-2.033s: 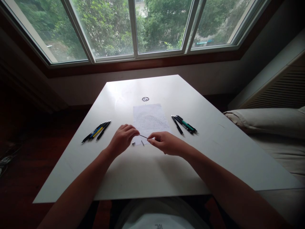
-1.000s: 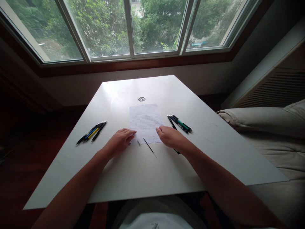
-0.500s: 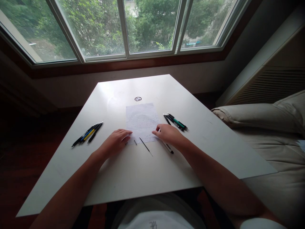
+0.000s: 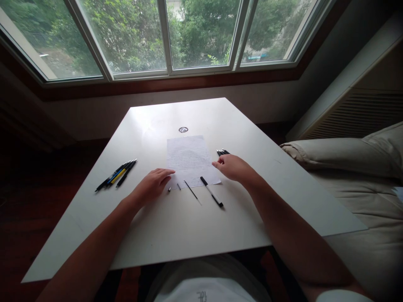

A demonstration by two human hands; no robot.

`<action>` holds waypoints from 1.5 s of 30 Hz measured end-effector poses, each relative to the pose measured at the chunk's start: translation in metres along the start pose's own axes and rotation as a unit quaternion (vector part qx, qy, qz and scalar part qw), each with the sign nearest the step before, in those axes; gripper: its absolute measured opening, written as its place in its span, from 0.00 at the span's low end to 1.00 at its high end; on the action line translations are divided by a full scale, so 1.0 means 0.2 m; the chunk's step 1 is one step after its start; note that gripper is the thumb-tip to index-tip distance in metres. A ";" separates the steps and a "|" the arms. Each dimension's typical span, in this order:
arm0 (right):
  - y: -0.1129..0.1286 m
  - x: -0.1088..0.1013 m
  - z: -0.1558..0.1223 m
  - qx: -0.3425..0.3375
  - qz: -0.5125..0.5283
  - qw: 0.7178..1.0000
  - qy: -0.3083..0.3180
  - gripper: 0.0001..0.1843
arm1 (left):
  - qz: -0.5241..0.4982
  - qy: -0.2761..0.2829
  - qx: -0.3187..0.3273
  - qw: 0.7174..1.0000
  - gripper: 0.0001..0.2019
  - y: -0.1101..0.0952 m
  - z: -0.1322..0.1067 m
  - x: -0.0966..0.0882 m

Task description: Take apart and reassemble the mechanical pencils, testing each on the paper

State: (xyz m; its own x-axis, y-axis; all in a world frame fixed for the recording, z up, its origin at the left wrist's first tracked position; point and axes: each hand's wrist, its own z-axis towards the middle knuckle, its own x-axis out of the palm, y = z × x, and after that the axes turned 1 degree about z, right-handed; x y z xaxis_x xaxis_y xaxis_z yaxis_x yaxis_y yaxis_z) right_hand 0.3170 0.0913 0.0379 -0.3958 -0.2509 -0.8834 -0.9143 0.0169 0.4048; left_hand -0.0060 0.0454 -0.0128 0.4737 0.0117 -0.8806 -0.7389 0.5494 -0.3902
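Note:
My left hand (image 4: 155, 183) rests at the lower left edge of the written sheet of paper (image 4: 189, 155), fingers stretched out and holding nothing. My right hand (image 4: 234, 167) hovers by the sheet's right edge, its fingers curved with a gap at the thumb and nothing seen between them. Between the hands lie the parts of a pen: a small dark tip (image 4: 169, 189), a little spring (image 4: 179, 186), a thin ink refill (image 4: 191, 190) and a black-and-white pen barrel (image 4: 212, 193). Beyond the right hand, several pens (image 4: 223, 152) show only their ends; the hand hides the rest.
Several pens (image 4: 116, 175), one yellow and one blue among them, lie at the left of the white table (image 4: 151, 239). A round black emblem (image 4: 183, 130) is at the back. A beige sofa (image 4: 346, 167) stands to the right, a window beyond.
My right hand has moved right and slightly away from me, off the pen barrel, which now lies uncovered. It now covers most of the right-hand pens. My left hand has barely moved.

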 end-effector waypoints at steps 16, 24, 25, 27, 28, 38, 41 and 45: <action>0.13 0.15 -0.08 -0.072 0.002 0.993 0.095 0.15 | -0.012 -0.038 0.028 0.999 0.13 -0.10 0.00 -0.04; 0.21 0.14 -0.15 -0.212 0.439 0.858 0.162 0.18 | -0.133 -0.063 0.054 0.988 0.16 -0.26 -0.02 -0.02; 0.23 0.16 -0.17 -0.228 0.475 0.836 0.155 0.18 | -0.147 -0.060 0.054 0.986 0.18 -0.29 -0.03 -0.02; 0.27 0.18 -0.21 -0.248 0.517 0.806 0.144 0.17 | -0.167 -0.053 0.041 0.984 0.18 -0.32 -0.03 -0.01; 0.28 0.19 -0.22 -0.257 0.522 0.800 0.145 0.17 | -0.178 -0.048 0.028 0.982 0.16 -0.34 -0.03 -0.01; 0.27 0.24 -0.23 -0.304 0.166 0.938 0.029 0.14 | -0.139 -0.168 -0.084 0.972 0.13 -0.25 -0.02 -0.05; 0.27 0.28 -0.26 -0.316 0.026 0.948 0.037 0.14 | -0.115 -0.192 -0.092 0.970 0.12 -0.23 -0.01 -0.07; 0.27 0.30 -0.28 -0.297 -0.056 0.953 0.031 0.16 | -0.095 -0.189 -0.090 0.973 0.12 -0.23 -0.02 -0.06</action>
State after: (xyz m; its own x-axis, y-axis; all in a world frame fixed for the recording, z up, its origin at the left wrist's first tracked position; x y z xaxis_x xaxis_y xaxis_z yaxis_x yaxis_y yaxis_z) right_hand 0.2487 0.0229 0.0190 -0.2751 -0.2754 -0.9211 -0.7329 -0.5600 0.3864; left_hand 0.0199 0.0179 0.0149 0.7278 0.2486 -0.6391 -0.6761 0.4162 -0.6080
